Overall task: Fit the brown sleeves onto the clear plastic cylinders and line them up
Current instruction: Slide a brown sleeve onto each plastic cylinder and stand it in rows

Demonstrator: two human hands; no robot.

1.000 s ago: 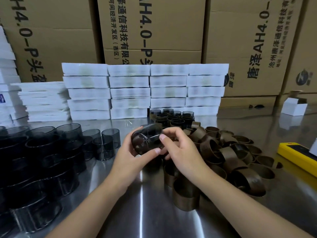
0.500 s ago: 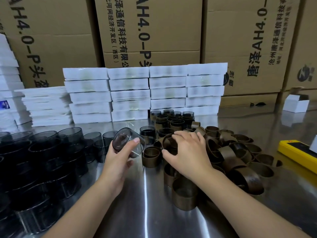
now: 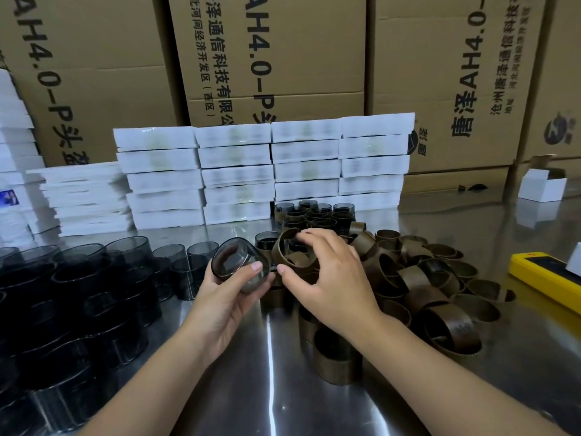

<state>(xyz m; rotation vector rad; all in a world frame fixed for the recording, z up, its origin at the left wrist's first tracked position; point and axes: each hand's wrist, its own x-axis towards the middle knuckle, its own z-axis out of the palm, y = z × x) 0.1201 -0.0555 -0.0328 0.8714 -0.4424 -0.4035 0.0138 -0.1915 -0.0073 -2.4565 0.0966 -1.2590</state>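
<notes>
My left hand (image 3: 224,297) grips a clear smoky plastic cylinder (image 3: 234,262), tilted with its open end facing me. Just to its right, my right hand (image 3: 330,278) pinches a brown sleeve (image 3: 284,248) lifted off the pile, held on edge. A heap of loose brown sleeves (image 3: 424,278) covers the table to the right. Several bare clear cylinders (image 3: 78,278) stand at the left. Finished sleeved cylinders (image 3: 314,214) stand in rows behind my hands, and one sleeved cylinder (image 3: 267,240) stands alone just behind the held one.
The shiny steel table (image 3: 267,388) reflects light. Stacks of white flat boxes (image 3: 261,171) line the back, with tall cardboard cartons (image 3: 276,58) behind. A yellow device (image 3: 547,278) lies at the right edge; a small white box (image 3: 542,185) sits far right.
The sleeved cylinder I held a second ago now stands on the table. My left hand picked up a bare cylinder and my right hand lifted a sleeve from the pile.
</notes>
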